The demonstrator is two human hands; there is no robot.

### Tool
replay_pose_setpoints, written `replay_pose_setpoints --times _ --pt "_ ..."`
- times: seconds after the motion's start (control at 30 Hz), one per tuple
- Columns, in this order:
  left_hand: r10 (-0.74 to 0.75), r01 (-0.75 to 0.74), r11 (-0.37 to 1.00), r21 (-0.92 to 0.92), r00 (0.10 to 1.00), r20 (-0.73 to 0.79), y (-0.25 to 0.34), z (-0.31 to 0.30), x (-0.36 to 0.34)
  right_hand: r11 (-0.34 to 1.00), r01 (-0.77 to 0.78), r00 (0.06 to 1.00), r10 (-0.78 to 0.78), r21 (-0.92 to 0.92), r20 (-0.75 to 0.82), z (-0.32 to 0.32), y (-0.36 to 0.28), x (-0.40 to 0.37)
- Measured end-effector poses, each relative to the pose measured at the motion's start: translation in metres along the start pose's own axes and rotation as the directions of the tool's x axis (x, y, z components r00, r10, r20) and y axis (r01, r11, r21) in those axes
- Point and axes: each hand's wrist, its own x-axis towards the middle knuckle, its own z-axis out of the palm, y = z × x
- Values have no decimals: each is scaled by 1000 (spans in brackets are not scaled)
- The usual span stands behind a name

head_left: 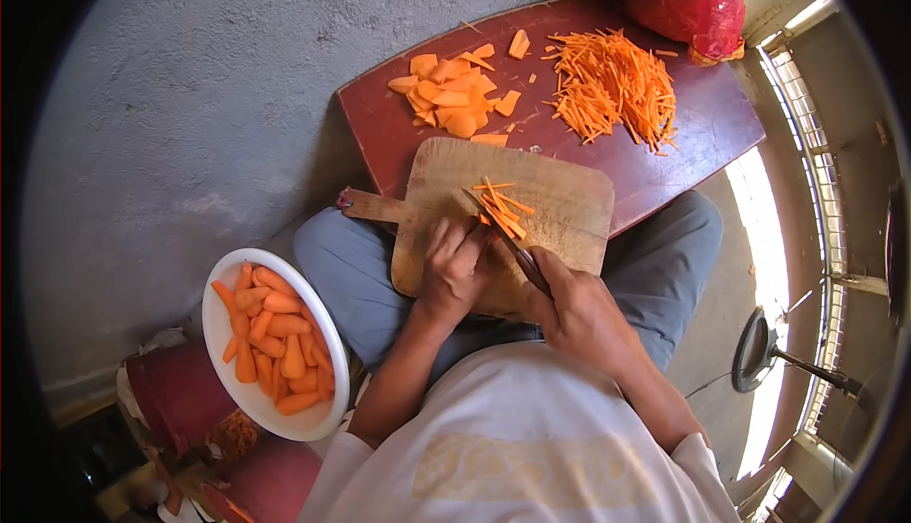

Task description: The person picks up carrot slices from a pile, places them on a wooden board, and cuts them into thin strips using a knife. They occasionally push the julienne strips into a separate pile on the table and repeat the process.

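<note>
My right hand (581, 312) is closed around the handle of a knife (520, 255). Its blade points up and to the left across a wooden cutting board (560, 196) that lies over my lap. My left hand (457, 269) has its fingers bent down on the board beside the blade. A bit of orange carrot shows at its fingertips; the rest of what it grips is hidden under the fingers. Just past the blade lie a few cut carrot sticks (505, 208).
Behind the board, a dark red table (716, 134) bears a pile of carrot slices (451, 96) and a heap of carrot sticks (617, 86). A red sack (685, 1) stands at its far right. Peeled carrots (275, 324) fill a white basin (327, 423) at my left.
</note>
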Motion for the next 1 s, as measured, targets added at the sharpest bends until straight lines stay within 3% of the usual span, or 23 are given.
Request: replay_pose_setpoints --times 0.1,0.23,0.4,0.63,0.83,1.0 --pt "-4 3 999 35 1000 22 0 -2 0 995 81 995 -83 -61 -45 16 16 14" --pt "-4 2 999 51 999 39 2 -6 3 998 59 996 -57 21 -72 12 17 15" --pt "-22 22 997 -77 1000 -1 0 -2 0 998 -21 999 23 57 -47 2 8 1" --pt "14 -16 1000 19 995 98 -4 -9 -3 999 36 997 -38 -27 -60 19 14 11" --pt "33 -33 999 -41 999 -1 -2 -2 -1 999 16 998 -14 42 -57 10 11 5" --pt "26 -26 1000 2 997 72 0 -8 0 997 82 990 -82 -5 -116 26 22 11"
